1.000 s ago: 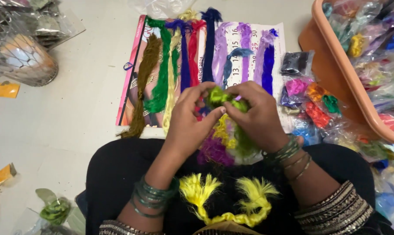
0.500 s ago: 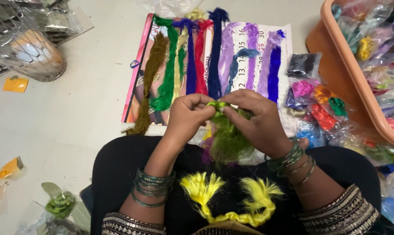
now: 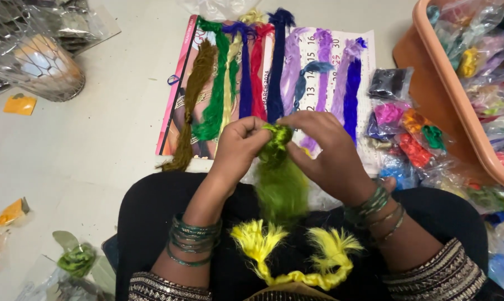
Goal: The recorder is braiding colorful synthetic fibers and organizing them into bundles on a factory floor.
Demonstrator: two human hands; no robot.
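My left hand [image 3: 238, 147] and my right hand [image 3: 324, 150] both pinch the top of a bright green thread bundle [image 3: 280, 178], whose loose strands hang down over my black lap. A yellow thread bundle [image 3: 296, 253] with two tufted ends lies on my lap just below. Both wrists wear green bangles. In front of my hands, several thread hanks [image 3: 246, 72] in brown, green, blue, red and purple lie side by side on a paper calendar sheet [image 3: 363, 61] on the floor.
An orange plastic tub [image 3: 458, 111] full of bagged threads stands at the right, with small bags of coloured thread [image 3: 405, 131] beside it. A clear bag holding a round object [image 3: 40, 67] sits at upper left. More small packets [image 3: 73, 262] lie at lower left.
The green bundle has been drawn out longer and now hangs down from my fingers. My hands stayed together above my lap, and the view shifted slightly.
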